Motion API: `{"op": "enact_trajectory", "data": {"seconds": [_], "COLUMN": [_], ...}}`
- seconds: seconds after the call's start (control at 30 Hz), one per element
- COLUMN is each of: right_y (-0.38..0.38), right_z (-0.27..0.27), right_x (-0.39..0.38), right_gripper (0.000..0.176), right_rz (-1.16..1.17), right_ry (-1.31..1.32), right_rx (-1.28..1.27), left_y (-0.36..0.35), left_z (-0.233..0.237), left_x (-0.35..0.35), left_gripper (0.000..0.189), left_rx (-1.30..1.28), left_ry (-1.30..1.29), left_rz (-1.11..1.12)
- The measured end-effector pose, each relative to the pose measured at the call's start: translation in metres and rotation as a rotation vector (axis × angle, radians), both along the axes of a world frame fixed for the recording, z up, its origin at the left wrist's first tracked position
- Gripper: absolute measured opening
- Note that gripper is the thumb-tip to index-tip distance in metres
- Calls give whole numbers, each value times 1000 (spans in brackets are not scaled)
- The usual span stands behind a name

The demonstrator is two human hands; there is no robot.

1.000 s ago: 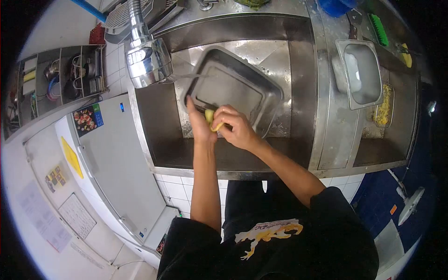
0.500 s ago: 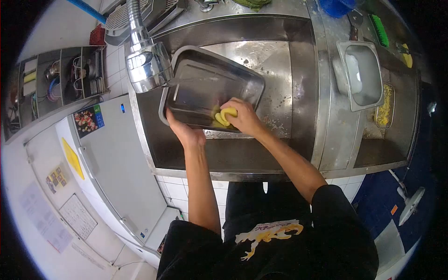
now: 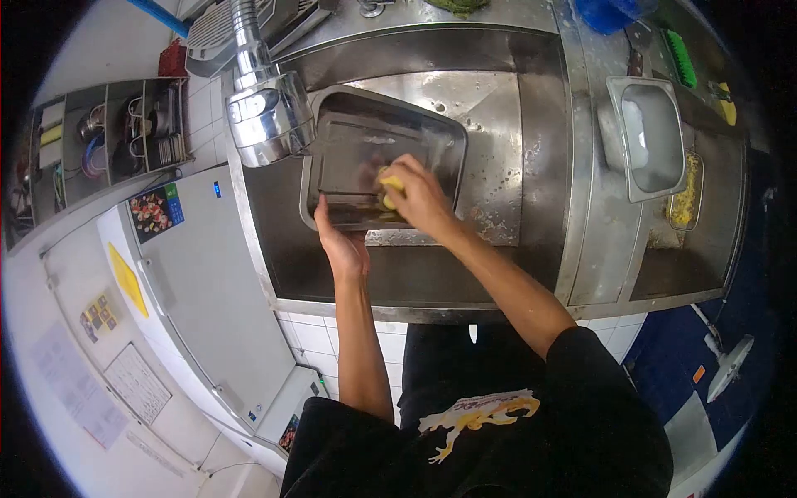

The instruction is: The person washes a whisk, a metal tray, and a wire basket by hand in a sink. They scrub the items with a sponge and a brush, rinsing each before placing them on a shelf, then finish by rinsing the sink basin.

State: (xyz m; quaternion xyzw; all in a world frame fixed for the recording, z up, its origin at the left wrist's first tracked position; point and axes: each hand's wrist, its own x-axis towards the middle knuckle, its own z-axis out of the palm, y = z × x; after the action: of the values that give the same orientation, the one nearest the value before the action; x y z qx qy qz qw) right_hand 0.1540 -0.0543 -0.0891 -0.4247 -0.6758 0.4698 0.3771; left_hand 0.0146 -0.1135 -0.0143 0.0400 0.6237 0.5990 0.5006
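Note:
A deep rectangular metal pan (image 3: 365, 141) is tilted inside the stainless steel sink (image 3: 498, 166). My left hand (image 3: 342, 247) grips its near wall toward the left corner, thumb on the inner side and fingers mostly hidden underneath. In my right hand (image 3: 422, 197) is a yellow sponge (image 3: 391, 194), pressed against the inside of the pan near its lower wall. The fingers cover part of the sponge, so its full shape is hidden. Above the pan's left end hangs a chrome spray faucet (image 3: 270, 120).
Right of the sink, a small metal container (image 3: 652, 141) stands on the ledge. Beyond it are a wire basket (image 3: 685, 191) with yellow bits, a green brush (image 3: 681, 58) and a blue item (image 3: 604, 12). A green cloth (image 3: 458, 5) lies at the back edge.
My right hand has moved the sponge slightly left and up along the pan's inside. The pan has turned and its left end sits a little lower. My left hand still holds it.

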Motion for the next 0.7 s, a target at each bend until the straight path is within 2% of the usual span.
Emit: {"op": "enact_trajectory", "data": {"seconds": [0.1,0.13,0.2,0.23,0.27,0.3,0.4,0.43,0.5,0.6,0.67,0.7], "right_y": [6,4,-8,-14,-14,-8,8,11,6,2,-2,-5], "right_z": [-29,-24,-5,-6,9,11,27,33,25,20,5,-3], "right_x": [10,9,-1,-12,-20,-26,-47,-51,-57,-43,-23,-11], "right_gripper": [17,17,14,15,16,15,14,14,14,13,12,13], "right_rz": [-271,-274,-104,-21,-7,6,18,19,54,145,274,307], "right_ry": [-112,-114,31,137,138,157,214,242,241,203,109,52], "right_rx": [-103,-101,-275,-97,-56,-38,-46,-70,-70,-82,-162,-182], "left_y": [-4,-3,-1,-2,-4,-8,-10,-9,-20,-20,-15,-12], "left_z": [9,10,5,-4,-15,-27,-20,-22,-46,-31,-23,-18], "left_x": [-3,-1,0,-1,-1,-8,-9,6,-5,-11,-18,-14], "left_gripper": [70,70,69,70,70,72,75,74,71,69,70,73], "left_rx": [-23,-34,-47,-69,-88,-76,-153,-210,-120,-113,-161,-118], "left_ry": [36,46,54,71,89,107,24,168,144,35,47,150], "left_rz": [-6,17,39,-9,-56,-120,-227,-188,-176,-120,-32,36]}}
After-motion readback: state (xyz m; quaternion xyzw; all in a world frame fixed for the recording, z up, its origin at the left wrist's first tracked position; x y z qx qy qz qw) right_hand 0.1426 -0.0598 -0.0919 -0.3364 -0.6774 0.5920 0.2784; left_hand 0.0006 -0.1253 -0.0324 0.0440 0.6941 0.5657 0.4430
